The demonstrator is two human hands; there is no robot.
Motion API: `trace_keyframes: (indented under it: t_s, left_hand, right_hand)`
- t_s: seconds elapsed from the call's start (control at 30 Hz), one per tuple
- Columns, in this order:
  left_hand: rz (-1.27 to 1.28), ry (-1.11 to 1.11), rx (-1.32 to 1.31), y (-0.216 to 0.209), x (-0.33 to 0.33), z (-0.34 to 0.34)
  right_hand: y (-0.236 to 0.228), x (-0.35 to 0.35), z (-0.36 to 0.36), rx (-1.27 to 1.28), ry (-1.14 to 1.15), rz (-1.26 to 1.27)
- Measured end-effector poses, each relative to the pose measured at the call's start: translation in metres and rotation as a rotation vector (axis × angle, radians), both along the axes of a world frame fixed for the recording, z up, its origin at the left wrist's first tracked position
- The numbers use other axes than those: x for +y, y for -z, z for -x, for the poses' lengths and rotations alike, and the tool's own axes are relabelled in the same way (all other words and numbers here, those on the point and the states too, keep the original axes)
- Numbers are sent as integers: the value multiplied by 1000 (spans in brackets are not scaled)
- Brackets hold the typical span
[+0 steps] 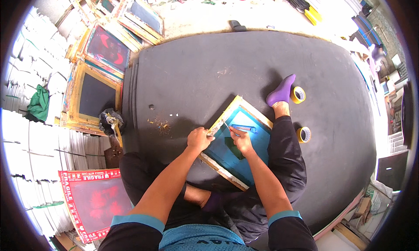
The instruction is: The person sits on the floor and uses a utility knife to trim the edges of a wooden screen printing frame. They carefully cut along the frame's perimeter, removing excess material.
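Head view, and here's the frame, wooden with blue mesh, set cornerwise in front of the seated person, over the dark mat, its right side up against the right leg. Left hand on the upper-left side, fingers closed over the wood: a firm grasp there! Across to the right hand, above the mesh, fingers curled in a pinch on a thin pale piece that reaches toward that same side, near the left hand. Too small to tell what it is! And look, a blue cutter lies on the mesh, right by the right hand's fingers, with a dark patch just below.

Out to the right, a purple sock on the foot, and a yellow tape roll just beside it; a second roll sits nearer the person. Over on the left of the mat, a scatter of scraps, well apart from the frame. Beyond the mat's left edge, more frames in a pile, a black bag near them, and down at lower left, a panel bordered in red tape!
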State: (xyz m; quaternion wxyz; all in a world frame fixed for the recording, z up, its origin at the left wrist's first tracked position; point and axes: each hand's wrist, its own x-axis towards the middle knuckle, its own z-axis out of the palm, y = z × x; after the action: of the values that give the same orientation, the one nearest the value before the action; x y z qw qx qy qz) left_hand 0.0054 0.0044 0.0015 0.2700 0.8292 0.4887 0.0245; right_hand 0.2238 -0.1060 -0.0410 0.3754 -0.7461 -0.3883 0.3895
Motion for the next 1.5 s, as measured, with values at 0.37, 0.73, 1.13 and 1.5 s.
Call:
trace_keyframes:
  t_s: [0.37, 0.73, 1.13, 1.5]
  left_hand:
    - [202, -67, 63, -37, 10, -6]
    - [50, -82, 88, -12, 20, -53]
    - [5, -26, 54, -9, 22, -54]
    - [-54, -25, 47, -6, 22, -55]
  right_hand:
    - [-83, 12, 6, -556, -84, 179]
    - [-77, 23, 8, -783, -256, 243]
    - [-74, 29, 18, -676, -284, 382]
    - [-41, 23, -10, -510, -234, 193]
